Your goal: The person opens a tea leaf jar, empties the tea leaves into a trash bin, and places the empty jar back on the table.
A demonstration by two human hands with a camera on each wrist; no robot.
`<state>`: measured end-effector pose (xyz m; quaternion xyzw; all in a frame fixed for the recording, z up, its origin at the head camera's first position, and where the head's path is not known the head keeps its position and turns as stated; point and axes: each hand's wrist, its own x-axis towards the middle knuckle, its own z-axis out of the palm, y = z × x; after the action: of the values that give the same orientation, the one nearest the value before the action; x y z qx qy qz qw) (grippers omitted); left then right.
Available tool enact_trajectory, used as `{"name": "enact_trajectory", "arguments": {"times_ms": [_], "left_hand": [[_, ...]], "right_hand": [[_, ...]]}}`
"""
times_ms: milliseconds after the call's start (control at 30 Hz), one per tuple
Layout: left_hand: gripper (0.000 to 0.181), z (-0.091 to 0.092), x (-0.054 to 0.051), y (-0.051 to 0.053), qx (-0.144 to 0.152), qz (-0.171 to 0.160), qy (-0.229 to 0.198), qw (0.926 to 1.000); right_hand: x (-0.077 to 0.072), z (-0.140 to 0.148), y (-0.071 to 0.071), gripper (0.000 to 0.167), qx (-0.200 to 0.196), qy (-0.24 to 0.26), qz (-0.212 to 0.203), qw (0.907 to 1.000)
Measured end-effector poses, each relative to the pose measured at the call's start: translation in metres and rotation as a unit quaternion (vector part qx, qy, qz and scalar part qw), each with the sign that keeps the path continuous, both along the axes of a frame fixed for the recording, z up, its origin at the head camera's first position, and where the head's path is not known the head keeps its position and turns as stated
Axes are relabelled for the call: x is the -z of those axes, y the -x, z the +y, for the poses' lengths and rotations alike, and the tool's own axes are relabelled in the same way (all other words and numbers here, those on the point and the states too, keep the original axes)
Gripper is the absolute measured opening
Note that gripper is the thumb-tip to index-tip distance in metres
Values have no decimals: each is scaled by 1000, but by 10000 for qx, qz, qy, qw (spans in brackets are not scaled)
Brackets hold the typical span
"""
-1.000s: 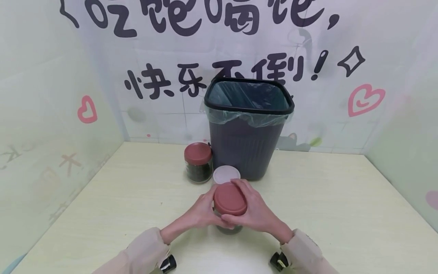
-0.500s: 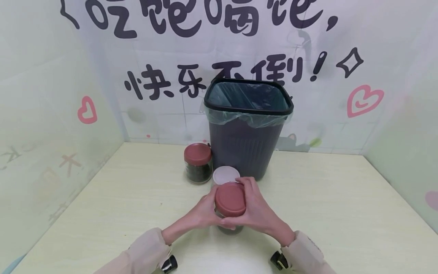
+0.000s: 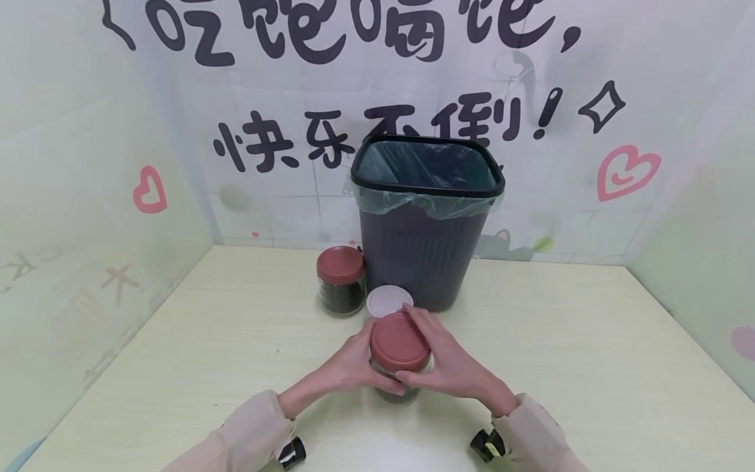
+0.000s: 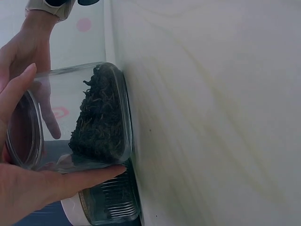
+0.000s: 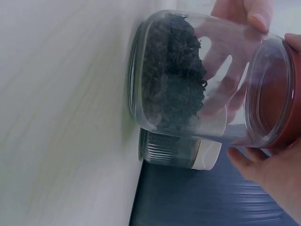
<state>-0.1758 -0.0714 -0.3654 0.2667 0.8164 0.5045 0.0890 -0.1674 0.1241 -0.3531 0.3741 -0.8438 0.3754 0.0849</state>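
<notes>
At the lower centre of the head view, the left hand gripped the glass jar on the table while the right hand curled round its red lid

White-lidded jar partly hidden behind red-lidded jar you hold, contents seemingly indistinct; top wall lettering cut off.
</notes>
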Motion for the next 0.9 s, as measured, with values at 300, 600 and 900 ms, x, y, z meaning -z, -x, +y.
{"name": "enact_trajectory", "arguments": {"times_ms": [300,600,900], "left_hand": [[87,-1,1,0,48,34,-13,10000],[85,1,4,-1,-43,210,-13,9998],[86,-1,0,-2,15,27,-37,10000]], "right_hand": [[3,-6,-6,103,572,73,-262,9980],[8,-15,-8,93,1244,213,464,9909],[2,-8,-4,81,729,58,68,9973]]}}
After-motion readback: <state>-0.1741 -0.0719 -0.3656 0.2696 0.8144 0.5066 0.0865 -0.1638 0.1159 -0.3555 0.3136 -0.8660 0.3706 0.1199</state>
